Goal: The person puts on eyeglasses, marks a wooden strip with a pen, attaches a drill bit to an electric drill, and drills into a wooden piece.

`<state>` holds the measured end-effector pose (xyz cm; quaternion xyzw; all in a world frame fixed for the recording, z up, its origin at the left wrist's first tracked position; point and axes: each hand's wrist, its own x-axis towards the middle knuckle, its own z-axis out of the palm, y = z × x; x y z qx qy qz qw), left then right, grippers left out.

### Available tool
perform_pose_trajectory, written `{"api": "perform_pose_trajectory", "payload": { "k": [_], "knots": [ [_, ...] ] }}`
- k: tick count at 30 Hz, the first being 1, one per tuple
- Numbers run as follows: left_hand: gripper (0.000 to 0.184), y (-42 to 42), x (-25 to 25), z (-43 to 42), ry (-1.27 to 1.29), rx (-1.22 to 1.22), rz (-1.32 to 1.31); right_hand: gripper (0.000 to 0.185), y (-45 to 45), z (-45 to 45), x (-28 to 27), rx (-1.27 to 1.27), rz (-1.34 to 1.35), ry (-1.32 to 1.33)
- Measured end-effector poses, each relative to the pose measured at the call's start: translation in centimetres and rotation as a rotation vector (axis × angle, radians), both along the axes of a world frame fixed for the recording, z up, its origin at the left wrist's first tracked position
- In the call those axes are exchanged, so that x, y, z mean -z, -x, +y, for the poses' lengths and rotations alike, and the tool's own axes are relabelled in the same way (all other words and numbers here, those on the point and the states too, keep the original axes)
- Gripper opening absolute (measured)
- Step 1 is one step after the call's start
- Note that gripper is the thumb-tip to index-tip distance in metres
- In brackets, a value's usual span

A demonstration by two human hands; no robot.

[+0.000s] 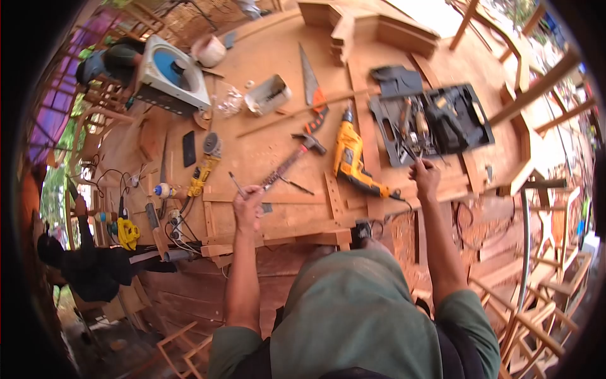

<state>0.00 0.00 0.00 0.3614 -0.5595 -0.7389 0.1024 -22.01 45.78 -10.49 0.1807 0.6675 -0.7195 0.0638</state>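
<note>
My left hand [249, 201] is closed on a thin pencil-like rod [236, 182] that points up and away from me; its exact kind is too small to tell. Beside it on the workbench [278, 215] lies a hammer [287, 165] with a patterned handle. My right hand [425, 175] is pinched at the near edge of an open black tool case [394, 148], and whatever is between its fingers is too small to make out. Loose metal tools [413, 123] fill the case's left half. A yellow corded drill [351, 158] rests between my hands.
A handsaw [310, 82], metal tin [268, 95], yellow angle grinder [204, 164] and phone [189, 148] lie across the bench. A boxy unit with a blue round part [172, 69] stands at far left. Wooden frames [543, 303] stack at right. Another person [95, 259] is at left.
</note>
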Motion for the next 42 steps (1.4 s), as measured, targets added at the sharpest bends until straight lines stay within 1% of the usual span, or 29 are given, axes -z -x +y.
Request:
{"api": "perform_pose_trajectory", "payload": {
  "k": [2, 3, 4, 5, 7, 8, 10, 11, 13, 15, 16, 19, 20, 23, 24, 26, 27, 28, 29, 30, 31, 32, 33, 34, 35, 37, 39, 40, 42],
  "knots": [
    [0.013, 0.7, -0.1, 3.9, -0.001, 0.054, -0.032, 0.020, 0.5, 2.4, -2.9, -0.201, 0.056, -0.188],
    [0.013, 4.0, -2.7, 1.7, 0.031, 0.092, 0.062, 0.020, 4.0, -0.4, -8.6, -0.298, 0.187, -0.275],
    [0.014, 3.9, -3.4, 2.8, 0.021, 0.131, 0.046, 0.020, 3.6, 0.8, -11.4, -0.495, 0.183, -0.415],
    [0.014, 4.0, -4.0, 3.8, 0.011, 0.172, 0.035, 0.019, 2.4, 0.6, -16.3, -0.626, 0.175, -0.533],
    [0.016, 4.6, -4.7, 5.2, 0.011, 0.267, 0.031, 0.017, 1.8, 1.0, -19.6, -0.778, 0.151, -0.621],
    [0.017, 5.0, -4.9, 5.8, 0.015, 0.310, 0.039, 0.016, 1.3, 0.5, -22.5, -0.874, 0.131, -0.653],
    [0.021, 6.6, -3.3, 7.9, 0.221, 0.435, 0.221, 0.014, -0.3, -0.6, -27.5, -1.106, 0.136, -0.698],
    [0.023, 7.4, -2.7, 9.2, 0.327, 0.498, 0.310, 0.012, -1.1, -0.8, -28.3, -1.208, 0.197, -0.669],
    [0.032, 7.8, -3.4, 11.8, 0.212, 0.639, 0.216, 0.008, -2.8, -2.5, -30.7, -1.512, 0.353, -0.680],
    [0.045, 7.3, -4.6, 13.7, 0.065, 0.763, 0.159, 0.009, -4.4, -3.9, -31.6, -1.658, 0.385, -0.518],
    [0.056, 6.7, -3.8, 13.4, -0.124, 0.835, 0.096, 0.009, -4.9, -4.5, -32.0, -1.719, 0.371, -0.499],
    [0.060, 4.9, -2.8, 13.6, -0.472, 0.887, 0.313, 0.009, -5.7, -5.8, -32.8, -1.793, 0.441, -0.442],
    [0.055, 4.0, -2.5, 13.6, -0.593, 0.883, 0.340, 0.009, -5.8, -6.1, -33.2, -1.789, 0.452, -0.426],
    [0.045, 2.2, -4.1, 12.9, -0.723, 0.924, 0.458, 0.015, -5.2, -6.5, -33.0, -1.790, 0.507, -0.382],
    [0.036, 1.7, -5.0, 12.6, -0.825, 0.866, 0.458, 0.015, -5.1, -6.8, -33.5, -1.736, 0.478, -0.394],
    [0.030, 0.9, -7.2, 12.0, -0.663, 0.790, 0.505, 0.017, -5.0, -7.3, -35.1, -1.628, 0.423, -0.419],
    [0.028, 0.5, -7.8, 11.6, -0.583, 0.750, 0.527, 0.017, -5.1, -7.3, -34.9, -1.543, 0.387, -0.340],
    [0.023, 0.0, -8.1, 11.2, -0.554, 0.691, 0.465, 0.017, -5.2, -7.3, -34.5, -1.460, 0.349, -0.262],
    [0.023, -0.4, -8.8, 10.5, -0.499, 0.663, 0.462, 0.017, -5.3, -7.3, -34.3, -1.375, 0.312, -0.186],
    [0.023, -0.4, -10.8, 10.0, -0.444, 0.634, 0.457, 0.020, -5.4, -7.6, -34.8, -1.334, 0.352, -0.199],
    [0.022, -0.4, -12.9, 9.7, -0.390, 0.605, 0.451, 0.018, -5.6, -8.2, -35.1, -1.261, 0.465, -0.132],
    [0.022, -0.2, -15.4, 9.7, -0.312, 0.577, 0.555, 0.016, -5.9, -9.0, -35.3, -1.184, 0.575, -0.065],
    [0.021, -0.2, -17.5, 9.5, -0.291, 0.515, 0.584, 0.014, -6.2, -9.6, -35.6, -1.102, 0.681, 0.002],
    [0.020, -0.1, -19.3, 9.2, -0.267, 0.481, 0.633, 0.014, -6.8, -9.8, -36.2, -1.057, 0.644, 0.089],
    [0.019, -0.2, -21.1, 9.0, -0.242, 0.444, 0.680, 0.018, -7.3, -10.3, -36.9, -0.989, 0.739, 0.105],
    [0.022, -0.5, -25.5, 8.9, -0.062, 0.435, 0.793, 0.024, -8.7, -10.7, -39.1, -0.938, 0.769, 0.228],
    [0.027, -1.1, -28.3, 8.9, 0.214, 0.391, 0.915, 0.028, -10.5, -11.3, -41.3, -0.810, 0.930, 0.267],
    [0.026, -1.3, -30.1, 8.8, 0.260, 0.472, 1.059, 0.027, -11.2, -11.6, -42.5, -0.776, 0.955, 0.318],
    [0.028, -1.9, -32.7, 7.8, 0.306, 0.645, 1.233, 0.024, -12.8, -10.6, -44.9, -0.827, 1.107, 0.352]
  ]
}}
